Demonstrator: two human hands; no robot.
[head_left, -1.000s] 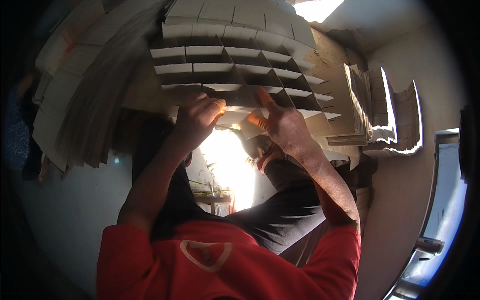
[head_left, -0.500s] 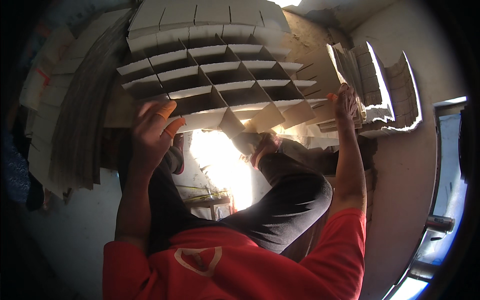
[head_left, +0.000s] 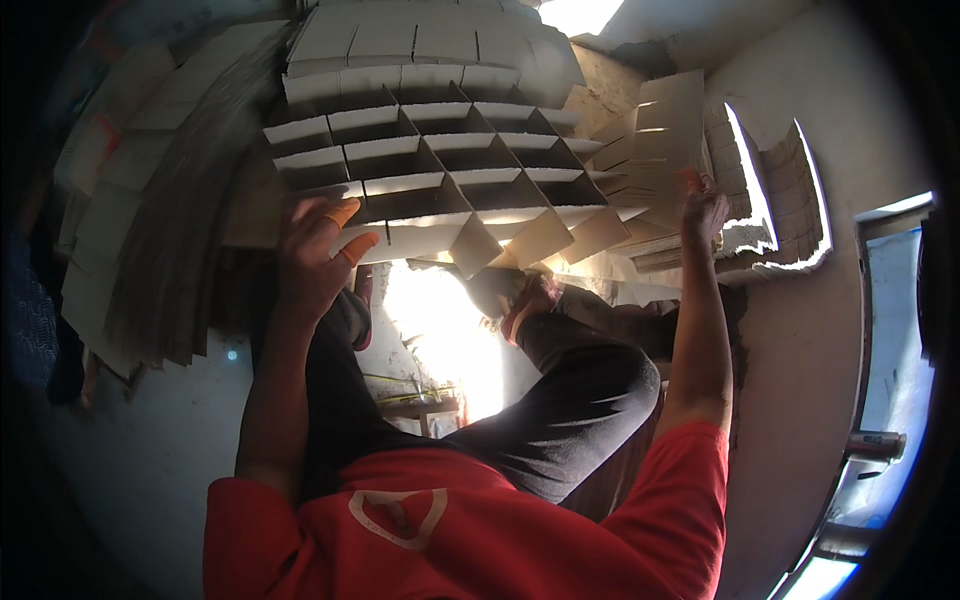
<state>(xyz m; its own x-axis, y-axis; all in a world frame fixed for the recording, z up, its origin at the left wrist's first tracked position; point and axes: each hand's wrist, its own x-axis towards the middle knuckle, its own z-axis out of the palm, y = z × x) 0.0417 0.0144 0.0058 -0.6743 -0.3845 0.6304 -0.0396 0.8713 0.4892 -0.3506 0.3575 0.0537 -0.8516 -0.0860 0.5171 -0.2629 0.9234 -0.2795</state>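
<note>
A cardboard divider grid [head_left: 440, 184] of crossed slotted strips stands in front of me, its cells open upward. My left hand [head_left: 318, 240] is at its near left corner, thumb and forefinger apart, with orange covers on those fingertips. The fingers touch or hover just by the front strip; which, I cannot tell. To the right, my right hand [head_left: 706, 208] pinches the edge of a slotted cardboard strip [head_left: 670, 130], which is tilted up over the pile there. An orange cover shows on a fingertip of this hand too.
Stacks of slotted cardboard stand at left [head_left: 165, 220], and a sunlit stack [head_left: 790, 200] leans by the right wall. More flat cardboard sheets [head_left: 440, 40] lie behind the grid. Below are my legs and a small stool-like frame [head_left: 415, 408] on the bright floor.
My right hand has raised a slotted strip from the right pile. The left hand has shifted slightly right, staying by the grid's corner. The whole view has shifted a little.
</note>
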